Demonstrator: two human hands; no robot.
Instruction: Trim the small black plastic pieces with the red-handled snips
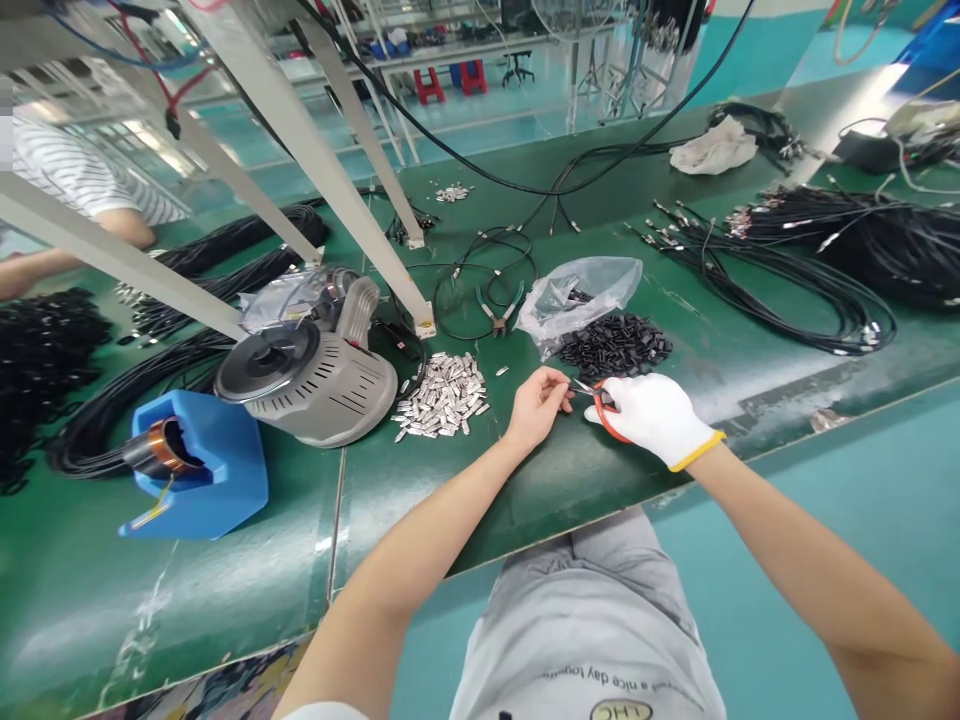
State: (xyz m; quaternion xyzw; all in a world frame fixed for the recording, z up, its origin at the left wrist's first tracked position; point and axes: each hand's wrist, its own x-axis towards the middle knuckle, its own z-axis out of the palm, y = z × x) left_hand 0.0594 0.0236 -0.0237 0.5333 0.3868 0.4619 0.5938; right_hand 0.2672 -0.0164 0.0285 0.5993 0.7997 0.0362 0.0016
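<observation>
My bare left hand (pixel 538 405) is over the front part of the green bench, its thumb and fingers pinched together. What sits between those fingertips is too small to make out. On my right hand (pixel 652 418) is a white glove with a yellow cuff, closed around orange-red-handled scissors (pixel 613 424). Their pointed silver tips reach left, close to my left fingertips. Just behind both hands lies a heap of short black pieces (pixel 619 343), partly spilling from a clear plastic bag (pixel 581 285). Left of my left hand is a pile of small silver metal connectors (pixel 444 395).
Green-handled pliers (pixel 500 310) lie behind the bag. A grey round machine (pixel 315 385) and a blue tape dispenser (pixel 217 470) stand left. White posts (pixel 322 160) rise from the bench (pixel 420 510). Black cable bundles (pixel 795 300) lie right; a co-worker's arm (pixel 75 250) is far left.
</observation>
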